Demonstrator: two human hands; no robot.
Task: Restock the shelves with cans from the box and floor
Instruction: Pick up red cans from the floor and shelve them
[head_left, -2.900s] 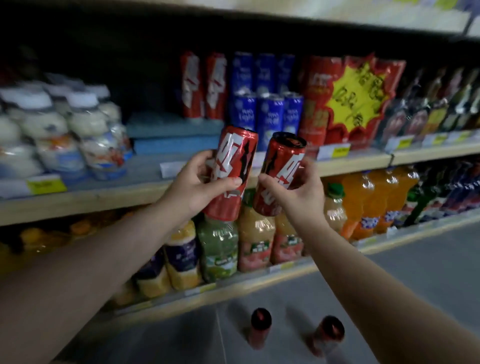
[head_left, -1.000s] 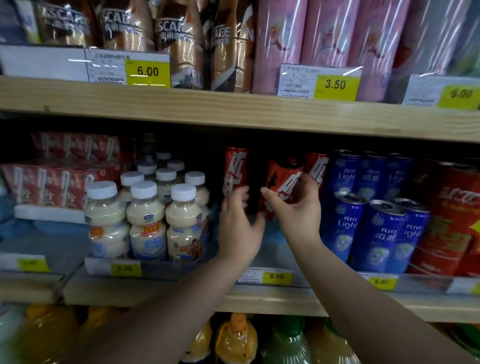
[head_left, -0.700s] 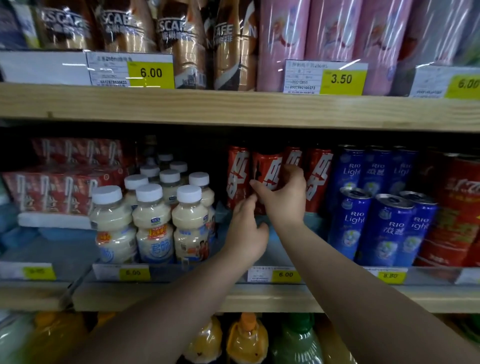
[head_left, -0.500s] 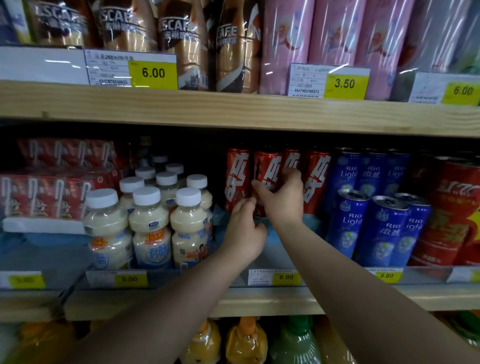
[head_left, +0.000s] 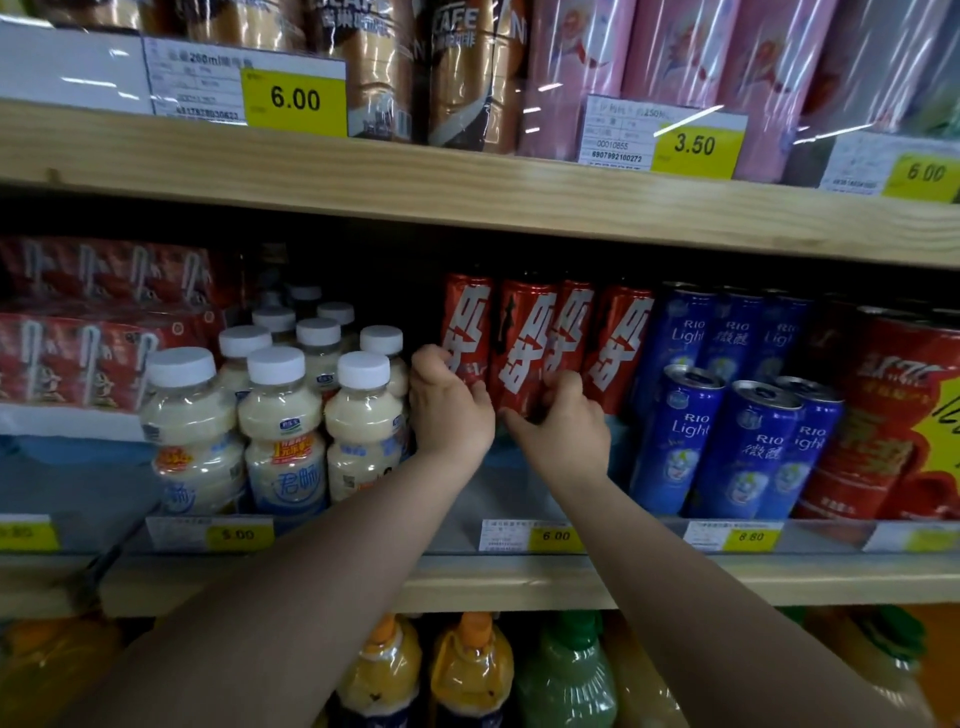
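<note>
Far left: shrink-wrapped red drink cartons (head_left: 78, 358) with straws, stacked at the back of the wooden middle shelf (head_left: 519, 584).
Left of centre: pale plastic yoghurt-drink bottles with white caps (head_left: 280, 415), blue Chinese lettering on the front one; yellow tag below reads 5.00.
Left hand (head_left: 449, 410): curled around the base of the leftmost tall red can with white characters (head_left: 465, 332), fingers hooked behind it.
Task cans: four of these red cans (head_left: 550, 338) stand upright in a row at mid-shelf, touching; tag below reads 6.00.
Right hand (head_left: 569, 431): fingers wrapped on the lower part of the second red can (head_left: 519, 348), thumb stretched left.
Right: blue cans printed "RIO Light" (head_left: 743, 441), tagged 8.80.
Far right: big red shrink-wrapped pack (head_left: 883, 415) with a yellow starburst.
Upper shelf: brown bottles (head_left: 462, 67) reading "CAFE", pink packs (head_left: 675, 57); tags 6.00, 3.50, 6.00.
Bottom: orange and green juice bottles (head_left: 467, 670).
</note>
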